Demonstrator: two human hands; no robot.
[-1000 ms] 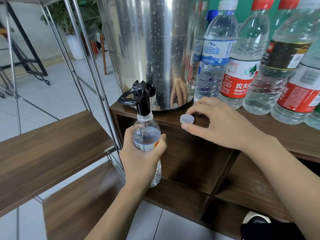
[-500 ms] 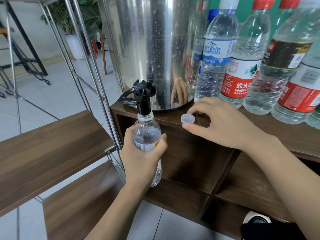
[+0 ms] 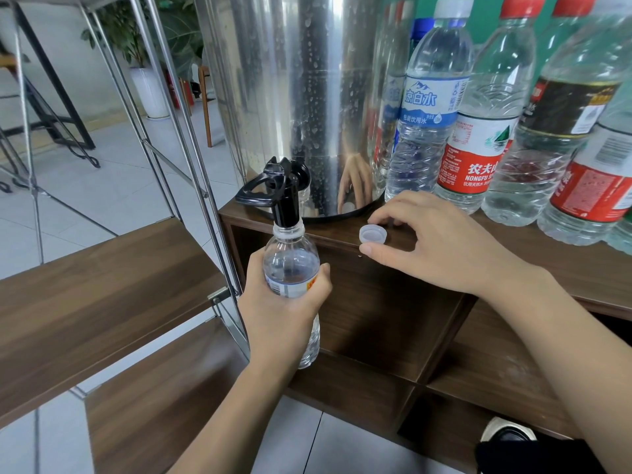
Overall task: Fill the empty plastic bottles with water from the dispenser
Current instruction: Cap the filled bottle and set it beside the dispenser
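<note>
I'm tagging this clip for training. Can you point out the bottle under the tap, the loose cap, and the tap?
bottle point(image 3: 290, 268), head view, on its clear shoulder above the label.
cap point(image 3: 373, 233), head view, on its open inside.
tap point(image 3: 285, 203), head view, on the black spout.
</note>
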